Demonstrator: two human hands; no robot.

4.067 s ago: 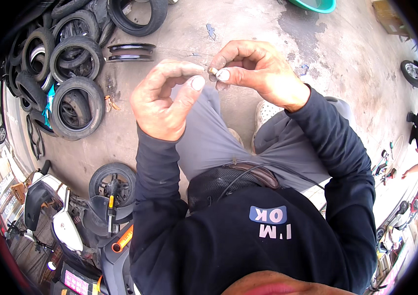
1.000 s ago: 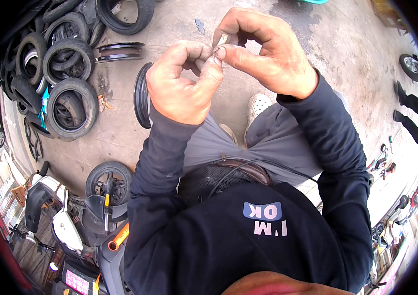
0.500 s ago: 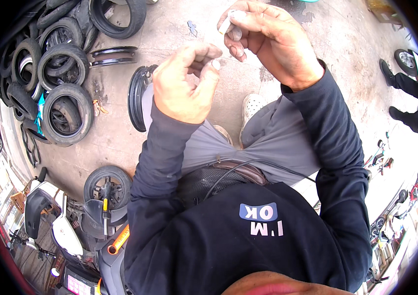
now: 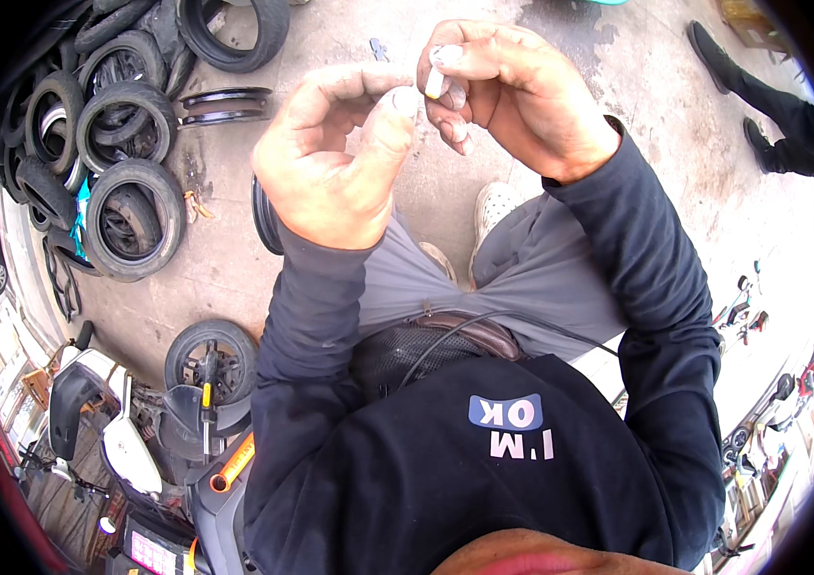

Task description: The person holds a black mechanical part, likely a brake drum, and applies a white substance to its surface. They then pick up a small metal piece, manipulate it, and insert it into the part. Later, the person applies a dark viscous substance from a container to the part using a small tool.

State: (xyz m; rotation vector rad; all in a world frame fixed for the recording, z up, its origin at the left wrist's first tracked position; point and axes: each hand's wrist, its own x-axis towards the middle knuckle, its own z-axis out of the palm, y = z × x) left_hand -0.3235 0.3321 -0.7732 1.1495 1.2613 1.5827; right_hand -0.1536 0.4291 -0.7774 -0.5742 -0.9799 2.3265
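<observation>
Above the concrete floor (image 4: 210, 264), you pinch a small white piece (image 4: 435, 86) with a yellowish tip between the thumb and fingers of your right hand (image 4: 531, 96). Your left hand (image 4: 330, 182) curls just beside it, thumb and forefinger narrowly spaced; whether they grip anything cannot be told. Worn tires (image 4: 174, 222) crowd the floor's left edge; 2 dark-trousered legs (image 4: 776, 110) appear toward its right.

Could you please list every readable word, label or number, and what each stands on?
Dark top: large pale lettering, partly on a blue patch, upside down, legible; wording withheld.
Orange tube: lettering too small to read.
Pink-and-white label, lower left: too blurred.
Small white stick in the right fingers: none visible.
</observation>
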